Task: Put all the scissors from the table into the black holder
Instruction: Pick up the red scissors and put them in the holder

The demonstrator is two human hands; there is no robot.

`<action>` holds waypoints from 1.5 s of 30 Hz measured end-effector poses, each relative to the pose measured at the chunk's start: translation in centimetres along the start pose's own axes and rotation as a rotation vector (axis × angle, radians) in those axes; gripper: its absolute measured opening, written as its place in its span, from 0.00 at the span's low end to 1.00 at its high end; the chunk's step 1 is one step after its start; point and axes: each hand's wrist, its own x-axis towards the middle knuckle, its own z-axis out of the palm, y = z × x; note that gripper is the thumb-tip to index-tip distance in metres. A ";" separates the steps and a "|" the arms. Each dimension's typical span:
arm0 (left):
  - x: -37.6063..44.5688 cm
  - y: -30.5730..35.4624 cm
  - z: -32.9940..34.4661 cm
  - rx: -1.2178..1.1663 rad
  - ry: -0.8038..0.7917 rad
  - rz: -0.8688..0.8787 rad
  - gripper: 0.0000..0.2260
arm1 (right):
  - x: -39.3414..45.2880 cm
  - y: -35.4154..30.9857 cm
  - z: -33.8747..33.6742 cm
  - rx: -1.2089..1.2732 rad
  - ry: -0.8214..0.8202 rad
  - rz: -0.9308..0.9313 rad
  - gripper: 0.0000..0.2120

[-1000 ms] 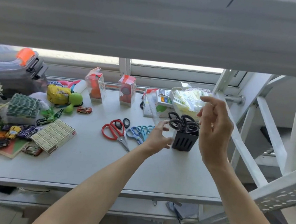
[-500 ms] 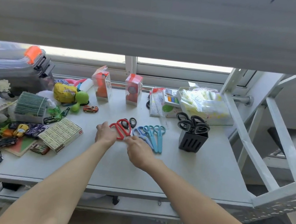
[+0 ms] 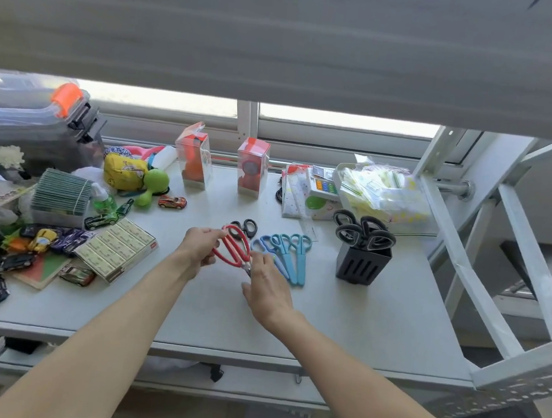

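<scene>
Red scissors [image 3: 234, 246]: glossy plastic loops, pinched at the handle end by the left hand [image 3: 199, 247]; short steel blades pointing toward the right hand's fingertips.
Left hand: fingers curled and clamped on the red handles, thumb over the near loop.
Right hand [image 3: 268, 288]: fingers loosely spread, palm down, tips touching or nearly touching the blade tip; firm grip or mere steadying impossible to tell.
Step in hand: by the look of it, lifting the red pair clear of the table [image 3: 341, 321] for carrying to the holder.
Black holder [image 3: 362, 265]: matte slotted plastic block, upright, well to the right of the right fingers, already carrying black scissors [image 3: 364, 232] handles-up.
Next move, as a judgement: blades turned downward, carried rightward past the blue pairs, fed into a free slot; blades kept closed to avoid snagging.
Still lying flat: small black pair [image 3: 246, 226] just beyond the left fingers; blue scissors [image 3: 265, 252] and two teal scissors [image 3: 292, 254] just beyond and right of the right fingers, smooth plastic handles, rounded loops.
Table: pale, flat, matte surface.
</scene>
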 end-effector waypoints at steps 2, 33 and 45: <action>-1.8 1.7 0.2 0.023 -0.123 0.050 0.07 | 0.0 -0.2 -0.5 0.065 0.063 0.004 0.23; -6.8 3.6 17.0 0.341 -0.479 0.248 0.23 | -2.0 14.2 -18.5 0.489 0.493 0.107 0.07; -6.7 3.0 18.0 0.310 -0.466 0.320 0.12 | -1.1 15.7 -18.6 0.261 0.181 0.051 0.07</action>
